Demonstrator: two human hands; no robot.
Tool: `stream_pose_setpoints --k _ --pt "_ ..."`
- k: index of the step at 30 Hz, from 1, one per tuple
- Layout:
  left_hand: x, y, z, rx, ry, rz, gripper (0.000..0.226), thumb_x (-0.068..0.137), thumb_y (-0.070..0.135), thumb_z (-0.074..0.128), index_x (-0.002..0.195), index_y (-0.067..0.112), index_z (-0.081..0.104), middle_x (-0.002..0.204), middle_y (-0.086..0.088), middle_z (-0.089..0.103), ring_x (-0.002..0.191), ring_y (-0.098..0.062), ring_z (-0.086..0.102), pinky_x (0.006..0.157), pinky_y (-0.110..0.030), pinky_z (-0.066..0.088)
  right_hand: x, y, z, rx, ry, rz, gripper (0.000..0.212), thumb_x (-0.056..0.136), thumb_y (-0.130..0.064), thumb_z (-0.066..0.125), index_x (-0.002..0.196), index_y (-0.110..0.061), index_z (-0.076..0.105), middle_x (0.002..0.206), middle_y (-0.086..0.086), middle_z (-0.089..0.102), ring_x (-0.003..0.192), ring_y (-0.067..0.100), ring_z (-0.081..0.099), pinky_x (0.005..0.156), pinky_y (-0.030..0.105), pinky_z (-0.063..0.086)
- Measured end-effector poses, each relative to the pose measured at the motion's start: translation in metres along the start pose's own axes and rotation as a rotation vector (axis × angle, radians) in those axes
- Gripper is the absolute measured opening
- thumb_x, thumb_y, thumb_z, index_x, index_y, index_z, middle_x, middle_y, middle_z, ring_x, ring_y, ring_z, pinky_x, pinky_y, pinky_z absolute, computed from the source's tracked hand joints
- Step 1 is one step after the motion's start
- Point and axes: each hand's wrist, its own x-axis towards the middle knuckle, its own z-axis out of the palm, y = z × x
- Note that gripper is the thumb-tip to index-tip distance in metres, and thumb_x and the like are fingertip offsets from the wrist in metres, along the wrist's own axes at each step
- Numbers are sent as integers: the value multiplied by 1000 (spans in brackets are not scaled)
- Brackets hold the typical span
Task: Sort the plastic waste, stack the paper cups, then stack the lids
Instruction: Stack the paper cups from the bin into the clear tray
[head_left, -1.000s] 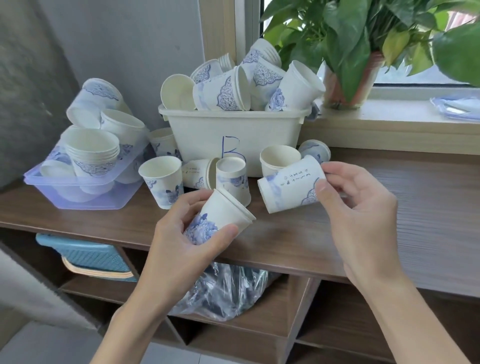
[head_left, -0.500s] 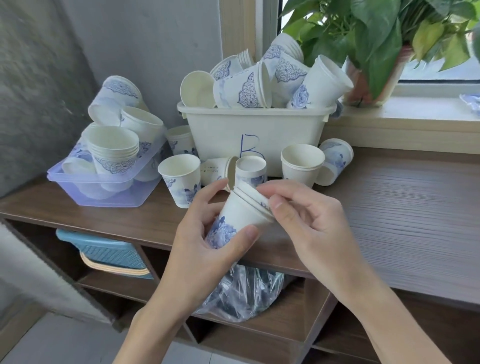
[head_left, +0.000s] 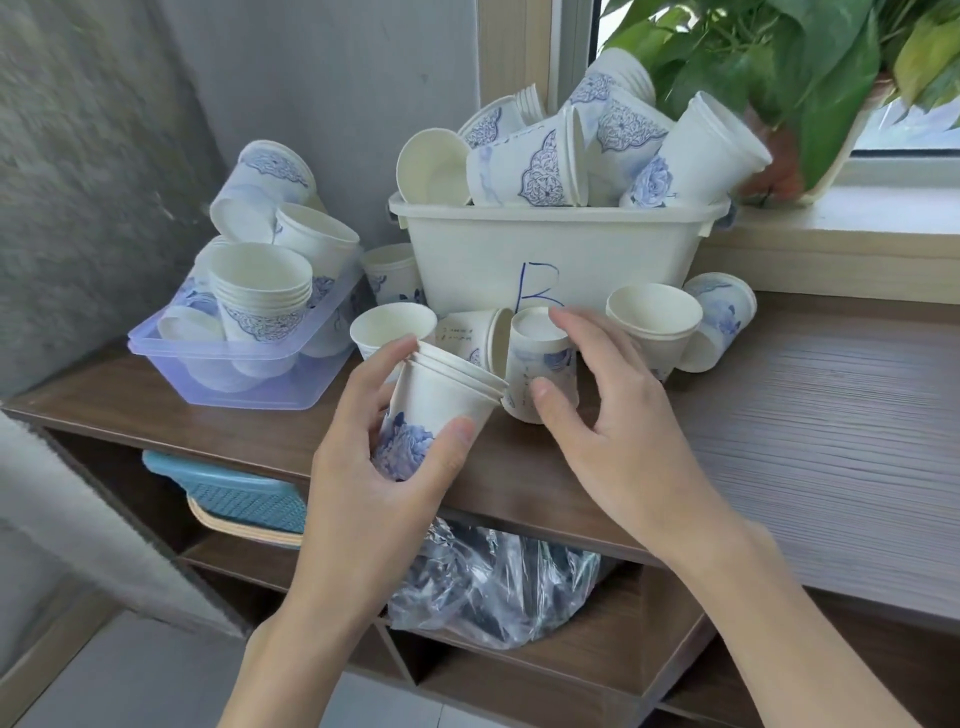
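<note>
- Currently the left hand (head_left: 363, 483) grips a nested stack (head_left: 441, 405) of paper cups: thumb on the near side, fingers wrapped round the far side. The stack is tilted with its rims pointing up and right, held over the front edge of the shelf top (head_left: 805, 415).
- Right hand (head_left: 628, 441) is just right of the stack, fingers spread and curved round an upside-down cup (head_left: 540, 358) standing on the shelf top. Thumb is at the cup's side and a fingertip is over its base. Can't tell if it has actually gripped.
- Below the hands, a clear plastic bag (head_left: 493, 587) sits crumpled on the lower shelf, with a blue basket (head_left: 244, 491) to its left.
- Loose cups behind the hands: one upright cup (head_left: 389, 322), a cup on its side (head_left: 475, 332), a short upright stack (head_left: 654, 317), and a tipped cup (head_left: 722, 317) leaning beside that stack.
- Left: a clear tub (head_left: 291, 395) holding stacked and loose cups.
- Behind: a white bin (head_left: 467, 260) marked "B", piled over the rim with cups (head_left: 524, 166).
- Far right: a leafy plant (head_left: 779, 67) on the windowsill.
</note>
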Motion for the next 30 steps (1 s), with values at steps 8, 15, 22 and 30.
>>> stream_pose_setpoints --k 8,15,22,30 --pt "1 -5 -8 35 -20 -28 53 81 39 77 123 55 48 98 23 70 89 -3 67 73 -7 47 18 0 18 -193 -43 -4 59 90 -31 64 143 -24 39 154 -2 32 142 14 28 112 22 24" --pt "1 -9 -10 7 -38 -30 54 83 28 77 123 51 49 97 21 71 86 -2 67 73 -10 50 17 -3 7 -174 -24 24 60 85 -17 70 137 -22 42 120 -5 35 101 -2 34 84 -9 17" --pt "1 -8 -15 -13 -18 -11 53 80 34 71 122 57 48 100 15 73 85 -7 70 72 -13 53 3 -9 -10 -156 -3 41 64 80 -34 75 138 -28 47 115 -17 48 116 10 39 97 20 31" --pt "-3 -3 -6 -71 -57 -7 52 75 45 73 118 58 48 102 13 75 87 -7 70 73 -14 53 -12 -17 -25 299 233 149 62 81 -30 76 137 -28 49 129 -8 54 122 11 52 91 22 50"
